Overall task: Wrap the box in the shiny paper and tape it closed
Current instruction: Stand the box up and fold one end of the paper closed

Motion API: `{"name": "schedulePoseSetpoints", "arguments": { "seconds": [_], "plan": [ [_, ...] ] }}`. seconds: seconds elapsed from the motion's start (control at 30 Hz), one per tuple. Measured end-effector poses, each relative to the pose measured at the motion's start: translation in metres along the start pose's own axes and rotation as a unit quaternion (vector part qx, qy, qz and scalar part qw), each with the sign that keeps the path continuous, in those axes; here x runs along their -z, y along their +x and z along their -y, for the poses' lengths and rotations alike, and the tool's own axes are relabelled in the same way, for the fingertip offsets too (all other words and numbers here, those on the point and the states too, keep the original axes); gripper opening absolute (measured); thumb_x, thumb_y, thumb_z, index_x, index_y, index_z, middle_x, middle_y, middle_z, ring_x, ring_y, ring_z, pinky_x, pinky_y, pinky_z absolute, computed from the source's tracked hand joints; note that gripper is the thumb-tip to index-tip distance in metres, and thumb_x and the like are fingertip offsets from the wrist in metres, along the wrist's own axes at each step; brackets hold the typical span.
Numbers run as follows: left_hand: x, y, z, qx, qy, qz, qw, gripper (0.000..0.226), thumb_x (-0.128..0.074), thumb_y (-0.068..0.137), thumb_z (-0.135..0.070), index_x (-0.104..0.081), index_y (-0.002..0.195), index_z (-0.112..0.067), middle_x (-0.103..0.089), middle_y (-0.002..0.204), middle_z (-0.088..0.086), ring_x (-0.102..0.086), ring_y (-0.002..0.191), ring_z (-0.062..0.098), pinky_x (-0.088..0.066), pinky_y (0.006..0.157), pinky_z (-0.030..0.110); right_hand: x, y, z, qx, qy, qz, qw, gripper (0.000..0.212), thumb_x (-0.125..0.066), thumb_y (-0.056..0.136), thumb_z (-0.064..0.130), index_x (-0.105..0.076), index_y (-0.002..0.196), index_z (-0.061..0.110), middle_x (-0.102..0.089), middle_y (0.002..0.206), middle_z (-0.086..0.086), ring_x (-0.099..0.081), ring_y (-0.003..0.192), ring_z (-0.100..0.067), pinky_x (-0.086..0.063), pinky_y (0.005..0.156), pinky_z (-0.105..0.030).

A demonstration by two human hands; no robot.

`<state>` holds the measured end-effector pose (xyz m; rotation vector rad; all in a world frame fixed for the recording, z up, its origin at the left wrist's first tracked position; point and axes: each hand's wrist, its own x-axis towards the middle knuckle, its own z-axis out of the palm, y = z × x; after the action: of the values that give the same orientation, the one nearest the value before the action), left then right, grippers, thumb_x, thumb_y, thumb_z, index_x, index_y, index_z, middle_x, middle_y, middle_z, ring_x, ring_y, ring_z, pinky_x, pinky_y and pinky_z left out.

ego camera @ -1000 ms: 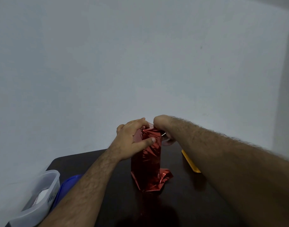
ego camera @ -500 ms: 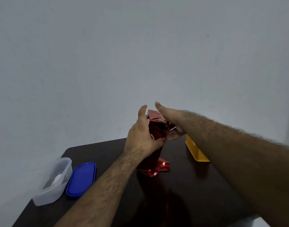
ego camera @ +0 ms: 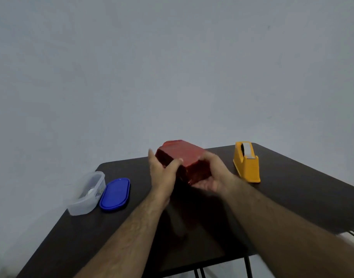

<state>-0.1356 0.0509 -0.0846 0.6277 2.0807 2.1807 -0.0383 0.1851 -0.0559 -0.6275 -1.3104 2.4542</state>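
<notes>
The box wrapped in shiny red paper (ego camera: 183, 155) lies on its side, lifted a little above the dark table (ego camera: 292, 197) between my two hands. My left hand (ego camera: 162, 173) holds its left side, thumb on the top face and fingers stretched along the far side. My right hand (ego camera: 214, 175) cups the box's right end from below, fingers curled under it. A yellow tape dispenser (ego camera: 246, 162) with a roll of tape stands to the right of the box.
A clear plastic container (ego camera: 86, 194) with a small item inside sits at the table's left. Its blue lid (ego camera: 115, 194) lies beside it. A plain grey wall rises behind the table. The table's front right edge shows thin metal legs.
The box stood upright on the table with both hands at its top end; now it is tipped onto its side and held in both hands. The view has widened, showing the tape dispenser.
</notes>
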Motion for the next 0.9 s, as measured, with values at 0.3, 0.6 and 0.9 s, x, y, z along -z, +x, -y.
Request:
{"name": "schedulePoseSetpoints", "arguments": {
  "seconds": [0.3,0.6,0.9],
  "plan": [
    [0.018,0.013,0.012,0.134,-0.163,0.085,0.974,0.053,-0.081,0.084,0.005,-0.062,0.133,0.004,-0.079,0.117,0.018,-0.078,0.103,0.032,-0.063,0.085,0.042,0.026,0.028,-0.041,0.078,-0.097,0.037,0.992,0.062,-0.083,0.062,0.02,-0.068,0.12,0.004,-0.074,0.11,-0.009,-0.071,0.093,-0.025,-0.056,0.08,-0.031],
    [0.05,0.036,0.032,0.049,-0.05,0.196,0.978,0.094,-0.083,0.069,0.02,-0.056,0.15,-0.019,-0.07,0.14,0.004,-0.069,0.128,0.026,-0.058,0.105,0.053,0.034,0.051,-0.003,0.186,-0.293,0.093,0.933,0.093,-0.103,0.061,0.036,-0.058,0.141,0.02,-0.074,0.13,0.002,-0.073,0.117,-0.017,-0.059,0.097,-0.035],
    [0.05,0.038,0.029,0.014,-0.026,0.221,0.975,0.099,-0.096,0.068,-0.002,-0.052,0.149,-0.036,-0.066,0.144,-0.005,-0.066,0.132,0.016,-0.055,0.11,0.045,-0.027,0.047,0.089,0.341,-0.251,0.108,0.9,0.087,-0.067,0.068,0.079,-0.063,0.133,0.021,-0.069,0.131,0.004,-0.066,0.123,-0.017,-0.048,0.11,-0.046]
  ]
}}
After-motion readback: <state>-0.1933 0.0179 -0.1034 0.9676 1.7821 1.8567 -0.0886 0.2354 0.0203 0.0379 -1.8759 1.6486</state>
